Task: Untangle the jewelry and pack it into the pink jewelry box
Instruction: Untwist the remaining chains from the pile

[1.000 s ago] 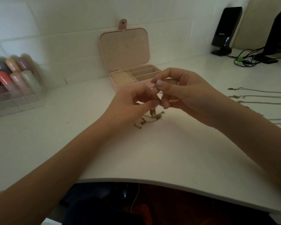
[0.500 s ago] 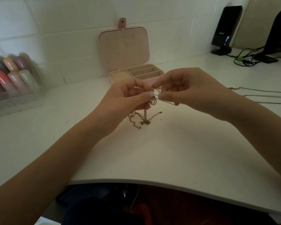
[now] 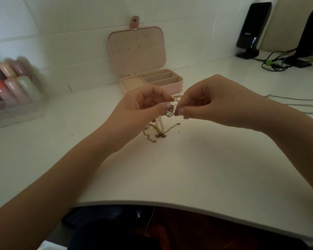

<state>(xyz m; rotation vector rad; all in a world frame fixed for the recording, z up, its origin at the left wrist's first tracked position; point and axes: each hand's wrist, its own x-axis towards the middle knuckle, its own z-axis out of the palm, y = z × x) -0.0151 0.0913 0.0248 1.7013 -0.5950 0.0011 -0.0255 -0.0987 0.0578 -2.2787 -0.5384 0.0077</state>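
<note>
- While both pinch the tangle (image 3: 159, 127), left hand (image 3: 143, 105) and right hand (image 3: 211, 101) hide its top.
- Chains too knotted to count.
- Box (image 3: 152, 82) open behind.

White tiled wall (image 3: 65, 20), white desk (image 3: 197, 168), black speaker (image 3: 252, 27), dim light.

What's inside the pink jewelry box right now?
The pink jewelry box stands open; its ring rolls and three long slots look empty, with no jewelry visible in them. The front wall hides the slot floors nearest the camera, so something small lying there cannot be ruled out.
</note>
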